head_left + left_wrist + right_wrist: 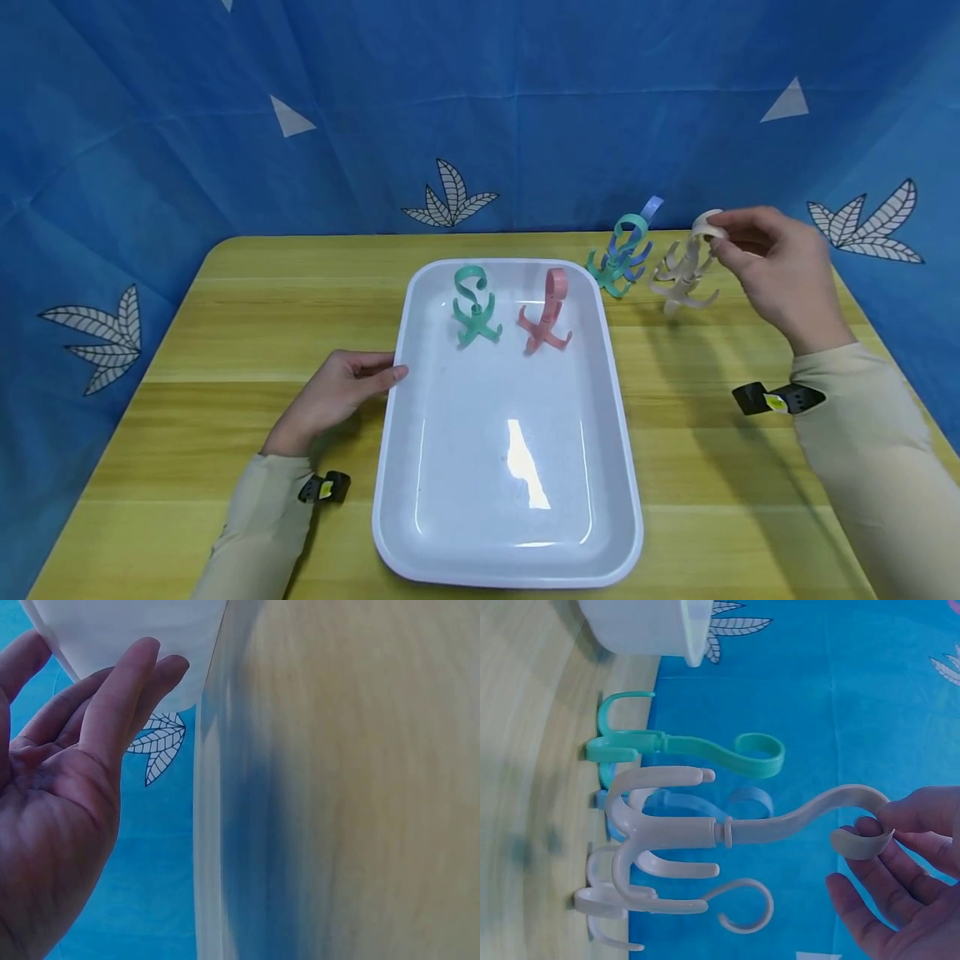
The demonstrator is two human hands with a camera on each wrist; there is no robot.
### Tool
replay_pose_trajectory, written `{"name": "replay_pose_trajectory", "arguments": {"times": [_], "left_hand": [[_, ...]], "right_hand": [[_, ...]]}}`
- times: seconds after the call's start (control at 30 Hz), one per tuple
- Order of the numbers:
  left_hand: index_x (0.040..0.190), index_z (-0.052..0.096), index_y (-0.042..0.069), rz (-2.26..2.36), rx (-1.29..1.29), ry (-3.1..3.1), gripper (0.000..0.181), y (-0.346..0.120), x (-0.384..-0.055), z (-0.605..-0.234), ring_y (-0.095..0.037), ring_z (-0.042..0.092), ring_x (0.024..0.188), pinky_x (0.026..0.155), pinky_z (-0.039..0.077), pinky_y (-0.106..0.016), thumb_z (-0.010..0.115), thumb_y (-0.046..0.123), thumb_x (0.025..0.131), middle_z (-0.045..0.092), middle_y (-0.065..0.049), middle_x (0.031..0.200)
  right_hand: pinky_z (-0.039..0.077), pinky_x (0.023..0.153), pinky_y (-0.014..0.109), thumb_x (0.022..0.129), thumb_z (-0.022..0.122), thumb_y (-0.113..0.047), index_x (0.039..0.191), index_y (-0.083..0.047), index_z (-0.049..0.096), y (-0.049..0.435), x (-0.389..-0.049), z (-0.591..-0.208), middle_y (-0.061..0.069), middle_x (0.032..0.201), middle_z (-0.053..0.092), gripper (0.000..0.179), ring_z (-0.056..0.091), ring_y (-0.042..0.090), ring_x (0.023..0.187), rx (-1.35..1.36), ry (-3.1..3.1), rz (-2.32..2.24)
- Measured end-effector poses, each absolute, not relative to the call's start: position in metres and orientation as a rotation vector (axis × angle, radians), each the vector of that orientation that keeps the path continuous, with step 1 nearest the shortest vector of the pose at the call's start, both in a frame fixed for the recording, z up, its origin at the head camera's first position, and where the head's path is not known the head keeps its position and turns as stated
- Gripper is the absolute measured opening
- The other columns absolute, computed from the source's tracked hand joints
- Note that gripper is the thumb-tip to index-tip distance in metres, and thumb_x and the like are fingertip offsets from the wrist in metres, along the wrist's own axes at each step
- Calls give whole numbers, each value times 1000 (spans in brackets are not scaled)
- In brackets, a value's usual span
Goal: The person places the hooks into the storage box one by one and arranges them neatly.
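My right hand [783, 271] pinches the curled top of a beige four-prong hanging hook [679, 832], which hangs prongs-down at the table's back right. Behind it in the right wrist view stands a second beige hook [604, 900]. Close by are a green hook [632, 223] and a blue hook [651, 208], the green one partly covering the blue. My left hand [337, 396] grips the left rim of a white tray [510, 500], thumb over the edge and fingers along the outer wall. Inside the tray's far end stand a green hook [476, 321] and a pink hook [551, 312].
The wooden table [247, 333] ends at a blue cloth backdrop [360, 83] printed with leaves and triangles. The beige, green and blue hooks outside the tray stand near the back edge, just right of the tray's far corner.
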State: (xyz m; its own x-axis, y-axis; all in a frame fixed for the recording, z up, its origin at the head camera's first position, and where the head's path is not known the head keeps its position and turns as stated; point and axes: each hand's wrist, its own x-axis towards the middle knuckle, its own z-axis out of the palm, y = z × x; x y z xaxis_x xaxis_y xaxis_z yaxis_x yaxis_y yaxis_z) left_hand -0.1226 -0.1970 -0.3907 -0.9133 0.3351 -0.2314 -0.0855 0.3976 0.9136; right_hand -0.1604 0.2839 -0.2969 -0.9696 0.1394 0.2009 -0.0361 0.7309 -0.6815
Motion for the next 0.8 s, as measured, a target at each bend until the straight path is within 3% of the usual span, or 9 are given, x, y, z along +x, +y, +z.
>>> {"name": "replay_pose_trajectory", "arguments": {"times": [0.37, 0.8], "left_hand": [[126, 65, 0, 1528, 208, 2268, 50, -197, -122, -389, -23, 65, 104, 90, 52, -38, 67, 39, 94, 69, -12, 114], [127, 65, 0, 1528, 228, 2265, 51, -197, -122, -389, -23, 66, 104, 89, 53, -39, 67, 39, 94, 69, -11, 115]], "right_hand": [[46, 83, 15, 98, 62, -18, 128, -7, 66, 278, -148, -281, -1, 114, 60, 32, 56, 0, 98, 13, -2617, 1083], [45, 88, 15, 96, 65, -13, 123, -6, 68, 273, -135, -267, -4, 108, 60, 28, 58, -1, 99, 122, -2510, 1122]]}}
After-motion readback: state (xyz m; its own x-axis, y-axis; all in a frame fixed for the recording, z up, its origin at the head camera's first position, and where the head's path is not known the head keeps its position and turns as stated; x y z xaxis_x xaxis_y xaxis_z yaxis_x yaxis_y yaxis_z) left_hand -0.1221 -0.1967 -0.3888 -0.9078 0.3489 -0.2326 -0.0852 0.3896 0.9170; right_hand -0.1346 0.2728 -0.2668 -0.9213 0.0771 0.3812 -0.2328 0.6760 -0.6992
